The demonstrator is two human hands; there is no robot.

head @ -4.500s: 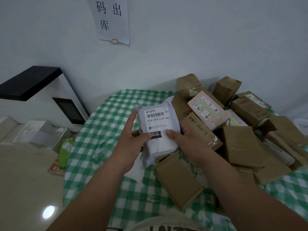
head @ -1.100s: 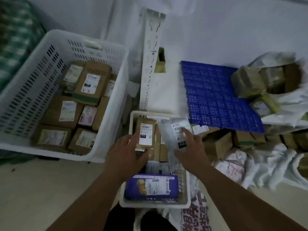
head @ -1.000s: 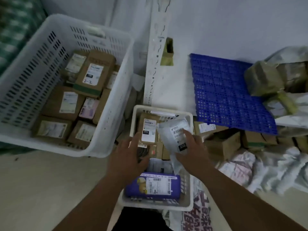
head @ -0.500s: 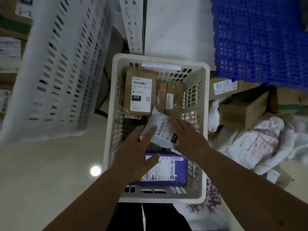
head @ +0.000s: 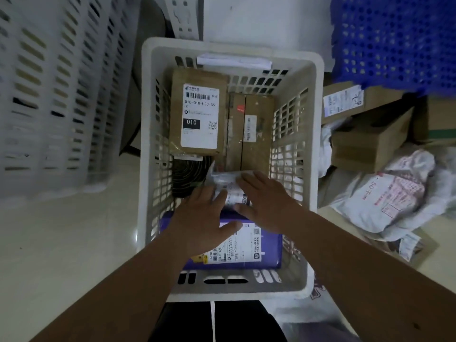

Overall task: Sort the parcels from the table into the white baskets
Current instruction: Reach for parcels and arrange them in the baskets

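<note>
The floor [head: 61,243] was pale and glossy, with a white wall [head: 266,18] behind. On it stood a small white slotted basket [head: 145,134], and to its left rose the slotted side of a much larger white basket [head: 54,95]. A blue perforated plastic panel [head: 394,40] filled the upper right corner, above a heap of brown cartons [head: 370,141] and crumpled white mailer bags [head: 385,201] on the floor beside the small basket's right wall. Inside the small basket, a brown carton with a white label marked 010 [head: 197,112] leaned at the far left, 1 taped brown box [head: 251,134] stood just beside it at the far right, and a purple parcel with a white label [head: 246,245] lay along the near edge. The white plastic mailer [head: 225,181] lay in the middle of the basket, between the 2 hands and touching both. The left hand [head: 202,218] rested on its near left part with fingers spread flat; the right hand [head: 266,198] lay on its right side, fingers straight, thumb against the packet.
</note>
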